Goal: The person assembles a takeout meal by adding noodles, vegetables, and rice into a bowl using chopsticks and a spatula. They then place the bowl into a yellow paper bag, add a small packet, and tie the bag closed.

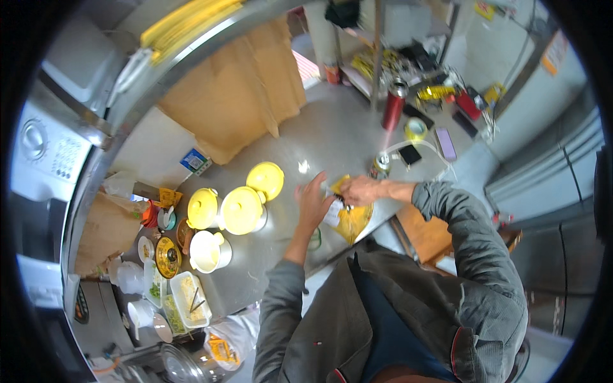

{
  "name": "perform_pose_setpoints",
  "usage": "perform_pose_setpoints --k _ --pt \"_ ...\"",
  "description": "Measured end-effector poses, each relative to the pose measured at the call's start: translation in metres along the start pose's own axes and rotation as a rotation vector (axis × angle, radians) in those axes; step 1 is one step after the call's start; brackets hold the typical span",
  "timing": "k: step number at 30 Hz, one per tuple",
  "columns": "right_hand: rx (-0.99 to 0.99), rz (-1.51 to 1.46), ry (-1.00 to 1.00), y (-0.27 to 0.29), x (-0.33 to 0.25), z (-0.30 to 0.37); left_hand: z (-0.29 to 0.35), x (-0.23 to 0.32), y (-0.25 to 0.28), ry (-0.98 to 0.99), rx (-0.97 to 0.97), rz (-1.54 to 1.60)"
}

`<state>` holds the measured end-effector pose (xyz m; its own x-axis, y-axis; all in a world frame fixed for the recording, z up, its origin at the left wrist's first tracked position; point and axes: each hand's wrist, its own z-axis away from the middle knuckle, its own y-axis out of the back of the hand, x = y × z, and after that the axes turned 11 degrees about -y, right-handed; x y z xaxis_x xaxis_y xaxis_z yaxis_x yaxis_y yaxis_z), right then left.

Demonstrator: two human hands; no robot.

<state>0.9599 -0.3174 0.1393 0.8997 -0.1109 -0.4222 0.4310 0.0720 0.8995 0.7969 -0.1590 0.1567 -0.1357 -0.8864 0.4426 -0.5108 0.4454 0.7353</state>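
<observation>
Head view, viewed from my remote post. I have two bare hands in frame, both over the steel counter [287,145] near its front edge.

Work item: a yellow bag [353,225] with a white label [332,214], lying on the counter directly in front of the person's torso.

Right hand [359,191]: over the upper part of the bag, fingers curled and drawn close together. A small dark object [342,202] shows by the fingertips; I cannot tell what it is, nor whether the fingers grip it or the bag.

Left hand [313,203]: just left of the bag, fingers spread wide, thumb toward the bag. I cannot tell whether the thumb touches it.

Surroundings: I note a drink can [380,165] just beyond the right hand, with a red bottle [394,110] farther back. A tape roll [416,129] and a purple phone [446,144] lie to the right of the bottle. Well left of the hands stand yellow lidded pots [242,210]; near them, a white tray [208,317] holds pale food.
</observation>
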Motion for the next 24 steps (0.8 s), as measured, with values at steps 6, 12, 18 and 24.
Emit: perform_pose_setpoints --k 6,12,18,24 --pt "-0.052 -0.296 -0.246 0.062 0.033 -0.041 0.099 -0.043 0.028 0.666 0.584 0.376" --pt "0.122 -0.42 -0.5 0.119 0.117 -0.114 0.268 0.007 0.024 1.163 1.002 0.443" --pt "0.405 -0.351 -0.724 0.178 0.195 -0.198 0.359 0.109 -0.004 1.802 1.104 0.427" --pt "0.505 -0.254 -0.753 0.168 0.259 -0.272 0.409 0.156 -0.024 1.865 1.078 0.548"
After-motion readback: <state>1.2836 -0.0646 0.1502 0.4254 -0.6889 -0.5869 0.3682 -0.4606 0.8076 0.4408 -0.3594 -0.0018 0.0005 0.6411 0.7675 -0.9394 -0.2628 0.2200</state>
